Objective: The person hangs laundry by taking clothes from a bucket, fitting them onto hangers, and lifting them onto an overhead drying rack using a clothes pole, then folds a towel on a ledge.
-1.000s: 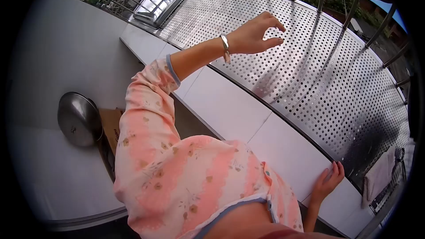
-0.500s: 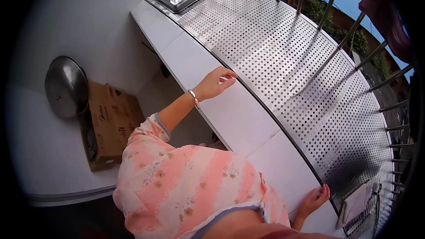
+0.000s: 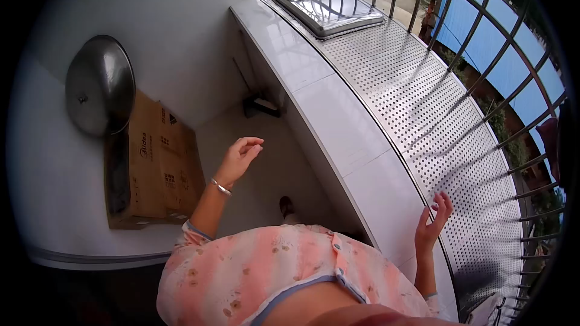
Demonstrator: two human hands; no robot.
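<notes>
My left hand (image 3: 240, 160), with a silver bracelet (image 3: 221, 187) on its wrist, hangs in the air over the floor. Its fingers are loosely bent with the thumb apart, and nothing shows in them. Over the inner edge of the perforated metal sheet (image 3: 417, 108), my right hand (image 3: 434, 220) is raised with fingers spread and nothing in it; whether it touches the sheet I cannot tell. A white tiled ledge (image 3: 329, 118) runs between the hands. Toward the far end of the sheet lies a shiny rectangular metal tray (image 3: 329, 3).
Left, a big domed metal lid (image 3: 99, 87) leans by a cardboard box (image 3: 166, 163) against the wall. A dark dustpan (image 3: 261, 106) stands on the floor beyond my foot (image 3: 286, 206). Metal bars (image 3: 477, 36) border the sheet. A pale cloth (image 3: 483, 311) lies at lower right.
My left hand has moved from the ledge's outer edge back over the floor. My right hand has lifted from the ledge edge and its fingers have spread. The view has turned toward the floor.
</notes>
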